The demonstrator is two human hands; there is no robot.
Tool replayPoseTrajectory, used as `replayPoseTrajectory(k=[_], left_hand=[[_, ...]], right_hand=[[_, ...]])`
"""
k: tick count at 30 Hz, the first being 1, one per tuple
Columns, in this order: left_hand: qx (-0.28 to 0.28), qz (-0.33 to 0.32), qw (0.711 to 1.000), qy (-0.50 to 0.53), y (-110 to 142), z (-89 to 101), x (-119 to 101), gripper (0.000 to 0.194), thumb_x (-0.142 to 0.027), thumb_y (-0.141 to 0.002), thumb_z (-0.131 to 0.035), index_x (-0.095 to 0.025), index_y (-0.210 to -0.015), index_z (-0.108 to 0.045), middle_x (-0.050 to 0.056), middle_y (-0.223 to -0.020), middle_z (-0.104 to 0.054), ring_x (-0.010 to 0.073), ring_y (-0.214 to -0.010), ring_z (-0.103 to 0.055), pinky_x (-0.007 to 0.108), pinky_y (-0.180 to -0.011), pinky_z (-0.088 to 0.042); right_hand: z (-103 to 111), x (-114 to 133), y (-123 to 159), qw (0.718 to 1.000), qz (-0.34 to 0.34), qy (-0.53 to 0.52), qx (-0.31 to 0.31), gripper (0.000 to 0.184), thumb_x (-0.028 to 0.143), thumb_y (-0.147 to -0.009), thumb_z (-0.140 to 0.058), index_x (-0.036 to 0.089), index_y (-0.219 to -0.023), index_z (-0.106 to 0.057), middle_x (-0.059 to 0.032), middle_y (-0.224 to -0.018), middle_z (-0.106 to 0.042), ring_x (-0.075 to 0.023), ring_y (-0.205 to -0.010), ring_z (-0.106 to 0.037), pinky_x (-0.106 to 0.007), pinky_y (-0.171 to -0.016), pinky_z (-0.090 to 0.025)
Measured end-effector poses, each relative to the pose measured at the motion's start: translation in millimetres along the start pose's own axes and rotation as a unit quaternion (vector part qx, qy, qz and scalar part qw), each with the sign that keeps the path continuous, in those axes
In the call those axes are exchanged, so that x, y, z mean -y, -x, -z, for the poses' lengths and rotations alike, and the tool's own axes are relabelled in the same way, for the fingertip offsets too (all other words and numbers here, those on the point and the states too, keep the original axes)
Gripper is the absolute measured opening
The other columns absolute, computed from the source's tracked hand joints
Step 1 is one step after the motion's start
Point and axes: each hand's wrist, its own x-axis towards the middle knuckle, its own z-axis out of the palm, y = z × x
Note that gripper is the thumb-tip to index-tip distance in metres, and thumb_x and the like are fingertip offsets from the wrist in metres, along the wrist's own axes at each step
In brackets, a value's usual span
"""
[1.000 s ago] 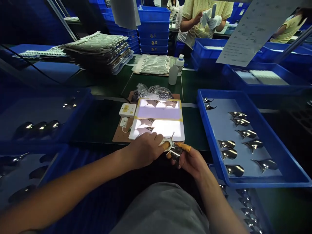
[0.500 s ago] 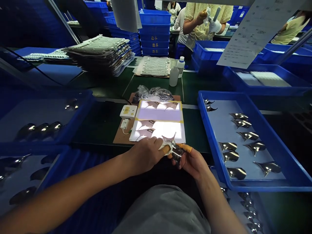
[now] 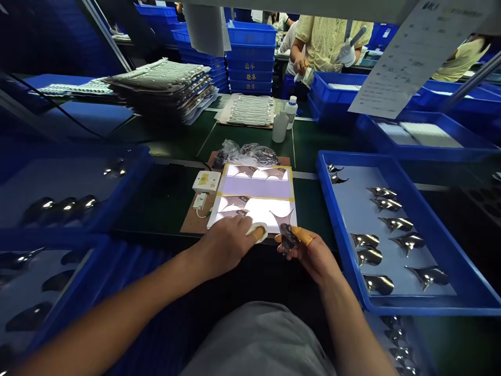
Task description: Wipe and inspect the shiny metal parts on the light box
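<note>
My left hand is closed on a folded white cloth, its fingertip in a yellow-orange finger cot. In my right hand, also with yellow-orange finger cots, a shiny curved metal piece is pinched, its pointed, forked end up. Both hands are at the front edge of a lit white panel, the cloth and the piece a little apart. Printed on the panel are dark outlines of similar pointed shapes; my left hand covers part of the lower one.
To the right, a blue tray holds several shiny curved pieces. More blue trays with such pieces lie left. Behind the panel are plastic bags, two bottles and a tall stack of sheets. A co-worker stands beyond.
My left hand with the cloth has drawn left, off the metal piece. My right hand has moved slightly right, with the piece turned more upright. The co-worker's cloth-holding hand has dropped.
</note>
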Motion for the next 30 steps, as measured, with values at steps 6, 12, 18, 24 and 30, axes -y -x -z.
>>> replayPoseTrajectory(k=[6,12,18,24,30], left_hand=[[-0.089,0.237,0.964,0.086,53.6,3.4,16.3,0.041,0.001,-0.083,-0.043,-0.018,-0.109,-0.067,0.005,-0.092,-0.061,0.0161,-0.076,-0.061,0.026,-0.065,-0.052],[-0.135,0.327,0.917,0.184,84.1,-11.3,-4.5,0.038,-0.003,-0.079,-0.040,-0.017,-0.098,-0.070,0.005,-0.091,-0.064,0.0167,-0.079,-0.065,0.025,-0.070,-0.055],[-0.165,0.396,0.853,0.296,92.6,-23.7,-6.2,0.049,-0.004,-0.080,-0.039,-0.017,-0.114,-0.071,0.004,-0.092,-0.067,0.0155,-0.079,-0.066,0.024,-0.070,-0.055],[-0.174,0.416,0.820,0.352,84.5,-37.3,-3.9,0.035,-0.007,-0.082,-0.041,-0.017,-0.098,-0.070,0.001,-0.080,-0.065,0.0133,-0.069,-0.062,0.023,-0.064,-0.051],[-0.201,0.408,0.804,0.383,79.9,-40.6,-5.1,0.037,-0.008,-0.080,-0.041,-0.017,-0.100,-0.071,0.002,-0.087,-0.069,0.0149,-0.076,-0.066,0.024,-0.064,-0.052]], right_hand=[[17.1,-9.8,-46.0,0.821,0.257,0.495,-0.122,0.037,0.036,-0.094,-0.066,0.018,-0.126,-0.072,-0.0154,-0.118,-0.069,-0.0319,-0.108,-0.063,-0.052,-0.096,-0.053],[15.9,-20.4,-89.7,0.661,0.322,0.675,-0.064,0.037,0.027,-0.098,-0.058,0.013,-0.131,-0.068,-0.0190,-0.120,-0.065,-0.0354,-0.117,-0.057,-0.054,-0.103,-0.051],[30.9,-14.2,-85.2,0.688,0.339,0.634,-0.098,0.051,0.041,-0.094,-0.067,0.023,-0.141,-0.059,-0.0154,-0.132,-0.060,-0.0350,-0.125,-0.052,-0.057,-0.104,-0.050],[29.3,-13.6,-73.3,0.696,0.286,0.644,-0.135,0.055,0.043,-0.093,-0.069,0.023,-0.142,-0.057,-0.0154,-0.129,-0.060,-0.0348,-0.116,-0.055,-0.056,-0.097,-0.053],[21.0,-19.2,-83.6,0.683,0.294,0.658,-0.121,0.056,0.040,-0.091,-0.072,0.020,-0.141,-0.058,-0.0172,-0.128,-0.059,-0.0358,-0.116,-0.053,-0.057,-0.100,-0.051]])
